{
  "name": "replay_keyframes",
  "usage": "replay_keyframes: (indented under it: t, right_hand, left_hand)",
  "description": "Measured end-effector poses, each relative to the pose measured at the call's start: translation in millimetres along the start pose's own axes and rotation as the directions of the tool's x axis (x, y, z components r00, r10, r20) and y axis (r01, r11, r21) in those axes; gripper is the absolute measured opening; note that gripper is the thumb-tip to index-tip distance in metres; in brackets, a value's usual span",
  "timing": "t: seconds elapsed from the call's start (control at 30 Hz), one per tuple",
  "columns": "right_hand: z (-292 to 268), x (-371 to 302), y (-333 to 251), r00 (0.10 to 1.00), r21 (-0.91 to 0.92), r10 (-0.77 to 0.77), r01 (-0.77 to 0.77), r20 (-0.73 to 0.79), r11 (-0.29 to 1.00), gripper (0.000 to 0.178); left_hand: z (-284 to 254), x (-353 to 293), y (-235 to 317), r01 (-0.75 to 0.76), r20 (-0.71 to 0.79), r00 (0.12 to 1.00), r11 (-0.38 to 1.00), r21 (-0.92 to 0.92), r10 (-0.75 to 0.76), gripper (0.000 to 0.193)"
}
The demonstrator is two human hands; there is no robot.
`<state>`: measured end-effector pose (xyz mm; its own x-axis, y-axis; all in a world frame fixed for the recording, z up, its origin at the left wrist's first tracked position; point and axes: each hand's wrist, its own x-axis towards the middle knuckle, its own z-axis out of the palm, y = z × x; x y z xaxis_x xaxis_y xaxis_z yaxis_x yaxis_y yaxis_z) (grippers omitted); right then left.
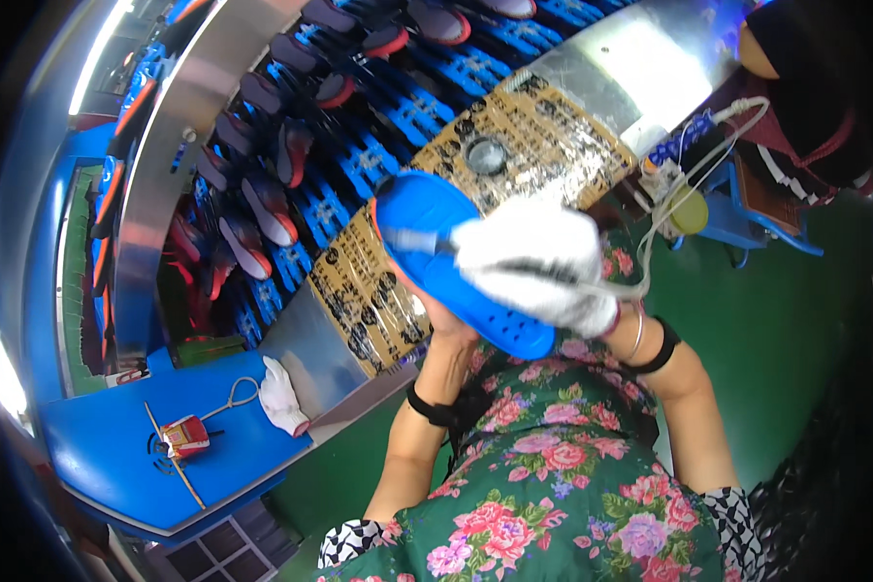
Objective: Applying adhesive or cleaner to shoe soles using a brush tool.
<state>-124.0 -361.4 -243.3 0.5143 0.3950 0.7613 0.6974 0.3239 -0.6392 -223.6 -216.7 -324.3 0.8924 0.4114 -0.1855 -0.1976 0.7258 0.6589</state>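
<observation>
Bare and partly hidden underneath, my left hand [448, 325] is closed on a blue shoe sole [500, 325] with an orange edge, holding it tilted with its blue face up. Small holes show at the sole's near end. My right hand [538, 257], in a white glove, is closed round a slim brush-like tool [412, 241] and is smeared by motion. The tool's pale tip lies over the blue face of the sole; its bristles cannot be made out. Just beyond the sole is a small round dish [486, 155] on taped cardboard [543, 126].
Shoe uppers [262, 209] and blue holders [369, 160] fill the rack ahead. At left, a blue table [97, 427] bears a white glove [281, 398] and a small red box [184, 436]. White cables [664, 209] and a blue stool [737, 209] stand right, near another person [805, 87].
</observation>
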Motion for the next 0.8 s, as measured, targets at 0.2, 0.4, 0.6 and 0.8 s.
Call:
replay_keyframes:
  t: [0.2, 0.4, 0.6, 0.8]
  right_hand:
    - [9.3, -13.8, -2.5, 0.975, -0.150, -0.199, 0.212, 0.094, 0.966, 0.032]
    - [-2.4, -18.6, 1.5, 0.999, 0.027, 0.032, -0.032, 0.026, 0.999, 0.026]
    - [7.2, -28.2, -8.3, 0.979, 0.092, -0.075, 0.059, 0.188, 0.994, 0.024]
    - [1.1, -27.3, -4.4, 0.988, -0.051, -0.075, 0.082, 0.136, 0.995, 0.026]
  left_hand:
    - [-28.7, 5.1, 3.2, 0.092, -0.040, 0.995, 0.993, 0.076, -0.089, 0.100]
    - [-2.0, 1.3, 10.9, 0.005, -0.078, 0.997, 0.997, -0.076, -0.011, 0.102]
    - [-10.2, 12.2, 19.6, 0.170, 0.367, 0.925, 0.970, -0.176, -0.096, 0.116]
    - [-13.5, 16.4, 27.1, 0.142, 0.266, 0.957, 0.987, -0.074, -0.118, 0.103]
